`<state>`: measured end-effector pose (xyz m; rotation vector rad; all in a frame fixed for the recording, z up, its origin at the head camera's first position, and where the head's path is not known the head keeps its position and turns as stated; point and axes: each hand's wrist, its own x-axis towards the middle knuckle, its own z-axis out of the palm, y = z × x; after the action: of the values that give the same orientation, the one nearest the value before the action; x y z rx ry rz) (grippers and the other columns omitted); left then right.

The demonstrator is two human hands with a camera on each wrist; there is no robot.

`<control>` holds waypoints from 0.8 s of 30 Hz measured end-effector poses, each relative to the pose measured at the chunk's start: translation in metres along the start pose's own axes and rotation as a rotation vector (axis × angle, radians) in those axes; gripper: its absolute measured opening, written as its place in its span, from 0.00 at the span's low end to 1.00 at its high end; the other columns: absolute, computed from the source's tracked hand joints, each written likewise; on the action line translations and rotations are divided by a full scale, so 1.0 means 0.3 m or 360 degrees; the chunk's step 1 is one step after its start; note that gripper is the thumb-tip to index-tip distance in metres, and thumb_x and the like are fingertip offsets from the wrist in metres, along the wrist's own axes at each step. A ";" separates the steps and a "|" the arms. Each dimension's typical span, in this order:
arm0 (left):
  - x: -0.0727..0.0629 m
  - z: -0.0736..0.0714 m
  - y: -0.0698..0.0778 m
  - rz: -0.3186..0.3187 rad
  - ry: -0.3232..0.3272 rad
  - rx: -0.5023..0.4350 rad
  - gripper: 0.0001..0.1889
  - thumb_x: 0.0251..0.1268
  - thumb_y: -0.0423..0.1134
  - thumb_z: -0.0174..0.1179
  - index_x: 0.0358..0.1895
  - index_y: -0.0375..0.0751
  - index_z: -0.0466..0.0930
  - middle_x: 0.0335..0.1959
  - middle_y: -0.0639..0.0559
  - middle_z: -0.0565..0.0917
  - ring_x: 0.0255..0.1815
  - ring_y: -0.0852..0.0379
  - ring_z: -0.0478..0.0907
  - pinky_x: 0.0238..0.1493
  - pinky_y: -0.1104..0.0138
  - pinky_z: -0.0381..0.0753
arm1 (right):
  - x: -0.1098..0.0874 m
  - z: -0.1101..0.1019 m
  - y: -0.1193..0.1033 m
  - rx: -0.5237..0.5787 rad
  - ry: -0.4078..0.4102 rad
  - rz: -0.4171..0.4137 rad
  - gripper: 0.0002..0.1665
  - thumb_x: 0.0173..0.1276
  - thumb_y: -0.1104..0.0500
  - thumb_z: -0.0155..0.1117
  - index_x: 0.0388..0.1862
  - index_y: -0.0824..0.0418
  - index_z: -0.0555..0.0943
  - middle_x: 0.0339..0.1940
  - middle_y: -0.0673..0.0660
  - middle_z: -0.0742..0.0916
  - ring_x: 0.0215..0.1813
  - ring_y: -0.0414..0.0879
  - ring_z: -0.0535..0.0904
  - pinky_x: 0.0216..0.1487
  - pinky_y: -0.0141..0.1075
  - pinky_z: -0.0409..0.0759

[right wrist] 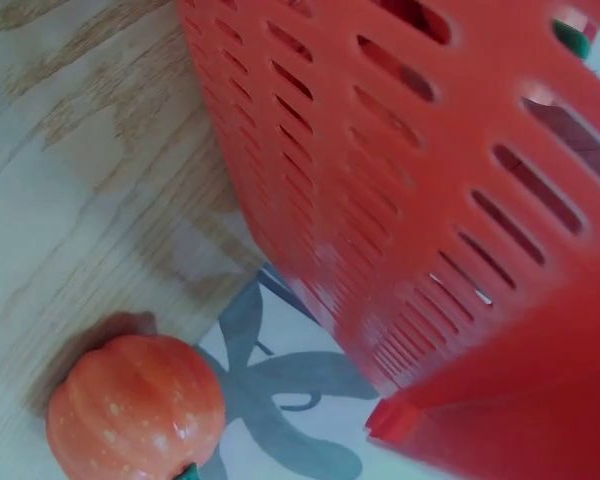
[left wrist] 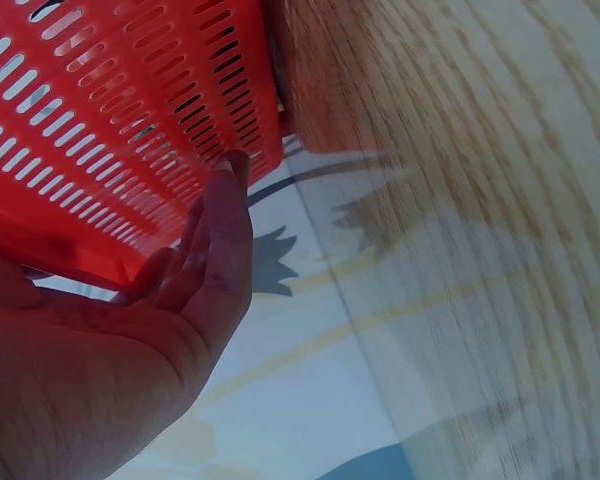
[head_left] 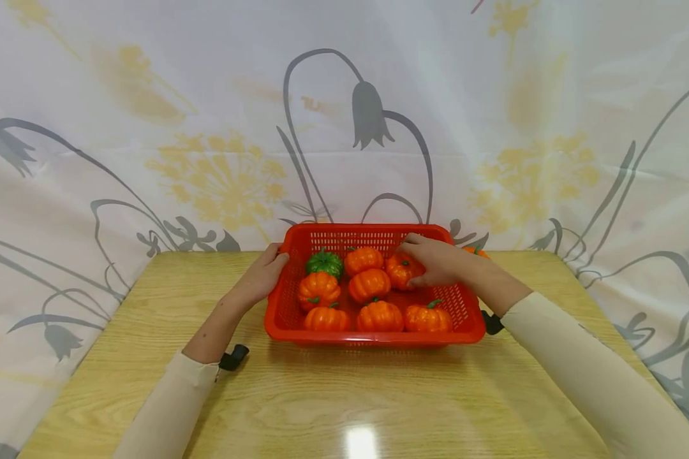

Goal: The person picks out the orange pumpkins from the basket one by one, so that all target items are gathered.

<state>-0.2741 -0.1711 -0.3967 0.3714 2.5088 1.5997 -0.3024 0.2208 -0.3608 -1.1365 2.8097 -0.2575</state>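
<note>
We see the right hand (head_left: 436, 260) curled round one orange pumpkin (head_left: 399, 274) inside the red basket (head_left: 373, 338). Its fingers reach over the far side and its thumb is at the near side; we can't tell how hard it squeezes. The left hand (head_left: 262, 275) holds the basket's rim, thumb on top and fingers against the outside wall. Just left of the right hand's grip are other orange pumpkins (head_left: 370, 284), and a green pumpkin (head_left: 324, 262) lies close to the left hand. Outside the basket, just past the right wrist, a loose pumpkin (right wrist: 135, 410) sits on the table (right wrist: 100, 170).

We think the gripped pumpkin is light, hard and a bit slippery, since it shines. We'd best hold its fat sides, not its little stem. The basket looks light and bendy, so its rim is good to hold.
</note>
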 end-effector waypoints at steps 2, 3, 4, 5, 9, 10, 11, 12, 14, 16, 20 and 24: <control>0.001 0.002 0.003 -0.0004 0.0002 -0.0003 0.25 0.89 0.43 0.37 0.76 0.29 0.59 0.63 0.30 0.75 0.55 0.38 0.83 0.48 0.67 0.83 | 0.005 0.003 0.001 -0.0024 -0.0013 -0.0005 0.36 0.65 0.54 0.81 0.68 0.64 0.77 0.64 0.62 0.77 0.60 0.58 0.80 0.67 0.53 0.80; 0.002 0.002 0.003 -0.0003 0.0003 -0.0004 0.25 0.89 0.43 0.37 0.75 0.29 0.59 0.63 0.30 0.75 0.55 0.38 0.83 0.48 0.67 0.83 | 0.007 0.003 0.000 -0.0029 -0.0019 -0.0008 0.37 0.65 0.54 0.82 0.67 0.65 0.77 0.64 0.62 0.77 0.60 0.58 0.81 0.66 0.53 0.80; 0.002 0.002 0.004 0.0002 -0.0001 -0.0003 0.25 0.89 0.43 0.37 0.75 0.28 0.59 0.63 0.29 0.75 0.55 0.38 0.83 0.48 0.67 0.83 | 0.010 0.003 0.000 -0.0035 -0.0023 -0.0011 0.37 0.65 0.54 0.82 0.67 0.65 0.77 0.63 0.63 0.77 0.59 0.59 0.81 0.66 0.53 0.80; 0.003 0.002 0.004 0.0003 0.0004 -0.0003 0.25 0.89 0.43 0.37 0.75 0.28 0.60 0.62 0.29 0.75 0.54 0.38 0.83 0.47 0.67 0.83 | 0.012 0.003 -0.002 -0.0040 -0.0031 -0.0008 0.37 0.65 0.54 0.82 0.67 0.66 0.77 0.63 0.63 0.77 0.59 0.59 0.81 0.66 0.53 0.80; 0.004 0.002 0.005 0.0011 0.0011 -0.0008 0.25 0.88 0.43 0.37 0.74 0.27 0.60 0.60 0.29 0.75 0.52 0.39 0.83 0.46 0.67 0.83 | 0.020 0.000 -0.005 -0.0063 -0.0045 -0.0005 0.38 0.64 0.54 0.83 0.67 0.66 0.76 0.63 0.62 0.78 0.59 0.59 0.81 0.66 0.54 0.79; 0.003 0.002 0.005 0.0013 0.0010 -0.0009 0.25 0.88 0.42 0.37 0.74 0.27 0.60 0.60 0.29 0.75 0.52 0.39 0.83 0.46 0.68 0.83 | 0.022 0.000 -0.005 -0.0065 -0.0050 0.0001 0.38 0.64 0.54 0.83 0.67 0.65 0.76 0.63 0.62 0.78 0.59 0.59 0.81 0.66 0.54 0.79; 0.004 0.002 0.005 0.0011 0.0014 -0.0012 0.24 0.88 0.42 0.38 0.74 0.27 0.60 0.59 0.29 0.76 0.51 0.40 0.84 0.45 0.68 0.83 | 0.023 0.000 -0.005 -0.0065 -0.0053 0.0004 0.39 0.63 0.54 0.83 0.68 0.65 0.76 0.63 0.62 0.78 0.59 0.59 0.81 0.67 0.54 0.79; 0.003 0.002 0.004 0.0013 0.0013 -0.0013 0.24 0.88 0.42 0.37 0.74 0.27 0.60 0.59 0.29 0.76 0.50 0.40 0.84 0.44 0.68 0.83 | 0.023 0.001 -0.005 -0.0074 -0.0051 0.0000 0.39 0.63 0.54 0.83 0.67 0.65 0.76 0.63 0.62 0.78 0.59 0.59 0.81 0.67 0.54 0.79; 0.003 0.003 0.004 0.0014 0.0012 -0.0018 0.24 0.88 0.42 0.37 0.73 0.28 0.60 0.58 0.29 0.77 0.48 0.41 0.85 0.43 0.68 0.84 | 0.024 0.003 -0.003 -0.0071 -0.0052 0.0003 0.39 0.63 0.55 0.83 0.68 0.65 0.76 0.63 0.62 0.78 0.59 0.59 0.81 0.67 0.54 0.79; 0.002 0.004 0.002 0.0010 0.0016 -0.0022 0.24 0.89 0.43 0.37 0.73 0.28 0.61 0.57 0.30 0.77 0.46 0.43 0.85 0.42 0.68 0.85 | 0.024 0.007 -0.001 -0.0060 -0.0041 -0.0003 0.38 0.62 0.56 0.83 0.67 0.65 0.76 0.62 0.62 0.78 0.59 0.58 0.81 0.67 0.54 0.79; 0.002 0.004 0.001 0.0010 0.0014 -0.0020 0.24 0.89 0.42 0.37 0.74 0.28 0.60 0.57 0.30 0.77 0.43 0.47 0.86 0.41 0.68 0.85 | 0.020 0.008 0.001 -0.0028 0.0006 -0.0025 0.37 0.61 0.57 0.83 0.66 0.64 0.77 0.61 0.60 0.80 0.59 0.58 0.80 0.67 0.54 0.79; 0.000 0.004 0.000 0.0011 0.0014 -0.0009 0.24 0.88 0.42 0.37 0.73 0.27 0.60 0.55 0.30 0.78 0.41 0.50 0.86 0.40 0.68 0.85 | 0.008 0.000 0.002 -0.0010 0.0087 -0.0045 0.36 0.59 0.58 0.83 0.65 0.63 0.79 0.59 0.59 0.81 0.59 0.56 0.80 0.65 0.53 0.79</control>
<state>-0.2739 -0.1701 -0.3971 0.3738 2.5118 1.6144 -0.3046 0.2196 -0.3609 -1.1897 2.8453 -0.2866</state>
